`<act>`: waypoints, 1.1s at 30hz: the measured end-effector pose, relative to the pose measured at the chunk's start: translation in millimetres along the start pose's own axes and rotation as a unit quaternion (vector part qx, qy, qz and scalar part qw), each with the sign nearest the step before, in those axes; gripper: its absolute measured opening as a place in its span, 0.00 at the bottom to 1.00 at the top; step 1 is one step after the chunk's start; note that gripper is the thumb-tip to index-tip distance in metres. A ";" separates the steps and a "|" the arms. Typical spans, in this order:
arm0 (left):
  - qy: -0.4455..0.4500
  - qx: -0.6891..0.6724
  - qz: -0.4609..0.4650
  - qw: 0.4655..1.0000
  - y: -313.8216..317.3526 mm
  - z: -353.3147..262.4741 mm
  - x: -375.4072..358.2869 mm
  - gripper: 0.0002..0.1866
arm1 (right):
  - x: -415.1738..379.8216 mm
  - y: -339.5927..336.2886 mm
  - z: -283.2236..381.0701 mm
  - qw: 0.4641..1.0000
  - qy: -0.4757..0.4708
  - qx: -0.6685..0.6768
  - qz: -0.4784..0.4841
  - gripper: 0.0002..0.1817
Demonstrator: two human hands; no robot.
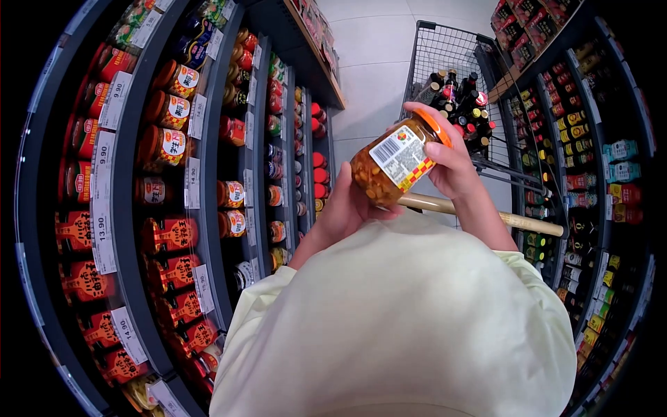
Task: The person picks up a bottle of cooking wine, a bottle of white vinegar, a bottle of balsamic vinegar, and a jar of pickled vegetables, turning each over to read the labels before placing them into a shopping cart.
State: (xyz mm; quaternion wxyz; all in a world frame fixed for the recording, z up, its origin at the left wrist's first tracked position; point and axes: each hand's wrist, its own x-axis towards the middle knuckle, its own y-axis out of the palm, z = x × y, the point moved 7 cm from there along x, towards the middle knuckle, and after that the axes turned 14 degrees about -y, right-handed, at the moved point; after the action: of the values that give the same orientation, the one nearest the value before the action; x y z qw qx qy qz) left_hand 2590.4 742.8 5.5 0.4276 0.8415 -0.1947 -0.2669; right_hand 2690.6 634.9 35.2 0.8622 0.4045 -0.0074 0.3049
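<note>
In front of my chest I hold a glass jar [394,154], tilted, with its orange lid toward the upper right. Brown, chunky food shows through the glass, and a white label with a barcode and a red-yellow checked edge faces me. My right hand [455,156] grips the jar at the lid end, thumb near the lid's rim and fingers over the far side. Cupped around the base is my left hand [342,208], its fingers partly hidden beneath the jar.
Ahead stands a black wire shopping cart [425,52] with several dark bottles [462,104] inside. A pale wooden-looking bar [521,222] runs just past my hands. Shelves of jars [170,144] with price tags line the left; another stocked shelf [587,160] is on the right.
</note>
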 end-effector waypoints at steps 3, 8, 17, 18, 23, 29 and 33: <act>0.060 0.085 -0.143 0.984 -3.3 -11.6 -2.0 0.37 | -4.5 -13.3 2.6 0.989 0.031 -0.086 -0.116 0.30; 0.157 0.346 -0.247 0.891 -1.7 -21.7 1.8 0.33 | -11.5 -17.1 1.5 0.972 0.085 -0.122 -0.180 0.31; 0.013 0.100 -0.225 0.969 -14.0 -5.8 4.7 0.28 | -13.3 -20.4 7.4 0.966 0.134 -0.186 -0.115 0.33; -0.002 0.079 -0.207 0.975 -15.7 -2.3 6.8 0.28 | -13.7 -20.8 8.7 0.966 0.134 -0.191 -0.108 0.32; -0.008 0.081 -0.209 0.975 -17.6 -1.2 12.8 0.29 | -15.9 -20.6 14.4 0.969 0.136 -0.182 -0.101 0.33; -0.023 0.107 -0.212 0.971 -18.2 -1.2 16.9 0.30 | -16.5 -26.9 16.1 0.968 0.128 -0.185 -0.111 0.33; -0.036 0.115 -0.189 0.975 -21.6 2.5 20.1 0.36 | -16.2 -29.6 17.6 0.967 0.129 -0.188 -0.111 0.33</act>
State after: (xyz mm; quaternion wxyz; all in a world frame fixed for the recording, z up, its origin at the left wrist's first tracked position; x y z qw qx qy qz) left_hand 2606.7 742.2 -19.3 0.2625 0.8962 -0.0769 -0.3493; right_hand 2697.3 599.8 22.3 0.9448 0.1905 0.0918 0.2503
